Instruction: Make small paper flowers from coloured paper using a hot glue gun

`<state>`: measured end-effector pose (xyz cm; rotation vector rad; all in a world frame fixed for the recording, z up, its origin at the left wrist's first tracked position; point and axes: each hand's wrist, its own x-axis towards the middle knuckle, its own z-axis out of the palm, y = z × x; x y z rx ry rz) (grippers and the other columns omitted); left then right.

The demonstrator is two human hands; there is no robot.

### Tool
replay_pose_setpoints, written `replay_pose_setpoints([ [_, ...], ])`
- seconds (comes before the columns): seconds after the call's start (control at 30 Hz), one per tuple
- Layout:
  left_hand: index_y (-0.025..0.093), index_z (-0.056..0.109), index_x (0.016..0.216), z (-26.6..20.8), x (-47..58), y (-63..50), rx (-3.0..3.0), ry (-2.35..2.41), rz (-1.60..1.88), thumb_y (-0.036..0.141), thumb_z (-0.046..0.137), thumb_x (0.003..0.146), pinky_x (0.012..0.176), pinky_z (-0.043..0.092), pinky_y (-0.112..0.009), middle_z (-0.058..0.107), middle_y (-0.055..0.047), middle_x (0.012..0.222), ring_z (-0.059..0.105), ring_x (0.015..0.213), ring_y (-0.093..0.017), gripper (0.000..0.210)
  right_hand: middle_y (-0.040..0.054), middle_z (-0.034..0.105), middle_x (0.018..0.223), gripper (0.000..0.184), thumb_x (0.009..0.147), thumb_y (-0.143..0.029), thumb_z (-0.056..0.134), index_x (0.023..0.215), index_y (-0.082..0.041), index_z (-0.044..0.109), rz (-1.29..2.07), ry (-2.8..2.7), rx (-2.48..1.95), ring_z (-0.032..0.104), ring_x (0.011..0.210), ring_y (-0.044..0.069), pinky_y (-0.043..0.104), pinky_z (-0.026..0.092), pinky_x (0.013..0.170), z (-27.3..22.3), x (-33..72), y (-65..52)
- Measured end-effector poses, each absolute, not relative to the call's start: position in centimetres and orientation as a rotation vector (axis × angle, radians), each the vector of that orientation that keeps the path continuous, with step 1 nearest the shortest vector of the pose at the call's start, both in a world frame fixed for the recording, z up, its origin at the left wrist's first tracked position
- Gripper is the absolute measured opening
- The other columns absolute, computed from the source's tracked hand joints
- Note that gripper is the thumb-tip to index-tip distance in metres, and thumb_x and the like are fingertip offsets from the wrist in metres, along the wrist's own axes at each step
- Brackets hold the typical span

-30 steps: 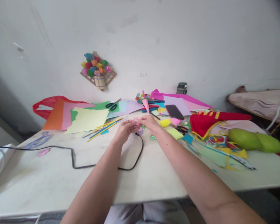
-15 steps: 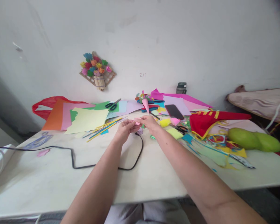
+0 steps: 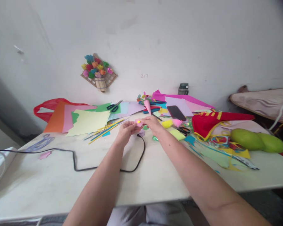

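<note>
Pink paper piece (image 3: 140,124) has shifted, its yellow dot (image 3: 138,121) now showing; the grip of left hand (image 3: 125,133) and right hand (image 3: 153,124) pinches it above the counter (image 3: 151,179). From it, at one o'clock, a pink cone (image 3: 147,107) holds coloured paper bits (image 3: 141,99); at ten, a wall-hung stick vase (image 3: 101,84) holds paper flowers (image 3: 95,65).
</note>
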<state>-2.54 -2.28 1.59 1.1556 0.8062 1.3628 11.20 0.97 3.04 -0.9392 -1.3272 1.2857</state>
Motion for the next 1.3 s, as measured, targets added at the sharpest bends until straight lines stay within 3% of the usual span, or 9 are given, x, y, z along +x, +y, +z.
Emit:
replay_pose_setpoints([
  [0.3, 0.011, 0.057, 0.081, 1.29, -2.38, -2.32, 1.245, 0.980, 1.340, 0.049, 0.058, 0.069, 0.062, 0.052, -0.029, 0.066, -0.010, 0.071, 0.064, 0.061, -0.017, 0.040, -0.0015, 0.054, 0.049, 0.022, 0.057, -0.035, 0.065, 0.053, -0.014, 0.060, 1.159, -1.407, -0.946, 0.047, 0.052, 0.010, 0.024, 0.035, 0.054, 2.72, 10.77, 0.74],
  [0.5, 0.011, 0.056, 0.076, 1.23, -2.11, -2.39, 1.318, 1.020, 1.362, 0.049, 0.061, 0.067, 0.059, 0.051, -0.028, 0.064, -0.006, 0.066, 0.062, 0.056, -0.014, 0.039, -0.0007, 0.057, 0.051, 0.014, 0.058, -0.028, 0.060, 0.055, -0.014, 0.062, 1.152, -1.473, -0.933, 0.050, 0.055, 0.012, 0.024, 0.036, 0.056, 2.53, 10.76, 0.88],
  [0.83, 0.012, 0.054, 0.074, 1.06, -2.04, -2.21, 1.329, 1.003, 1.412, 0.049, 0.063, 0.064, 0.058, 0.051, -0.027, 0.063, -0.005, 0.061, 0.060, 0.054, -0.013, 0.039, -0.0010, 0.055, 0.051, 0.016, 0.058, -0.030, 0.060, 0.054, -0.015, 0.060, 1.147, -1.446, -0.955, 0.048, 0.055, 0.011, 0.024, 0.036, 0.056, 2.70, 10.74, 0.83],
  [1.03, 0.011, 0.056, 0.078, 0.79, -2.39, -1.93, 1.286, 1.007, 1.397, 0.064, 0.044, 0.069, 0.059, 0.051, -0.032, 0.063, -0.008, 0.064, 0.062, 0.056, -0.017, 0.055, -0.0006, 0.056, 0.053, 0.018, 0.059, -0.032, 0.061, 0.056, -0.014, 0.061, 1.162, -1.430, -0.933, 0.048, 0.055, 0.011, 0.024, 0.037, 0.057, 2.92, 10.81, 0.63],
  [1.3, 0.015, 0.049, 0.064, 0.91, -2.49, -1.90, 1.397, 1.096, 1.520, 0.050, 0.055, 0.070, 0.043, 0.039, -0.020, 0.051, 0.002, 0.048, 0.047, 0.040, -0.008, 0.036, -0.0004, 0.056, 0.055, 0.025, 0.060, -0.038, 0.061, 0.057, -0.014, 0.059, 1.195, -1.392, -0.961, 0.048, 0.054, 0.010, 0.023, 0.033, 0.053, 3.14, 10.81, 0.47],
])
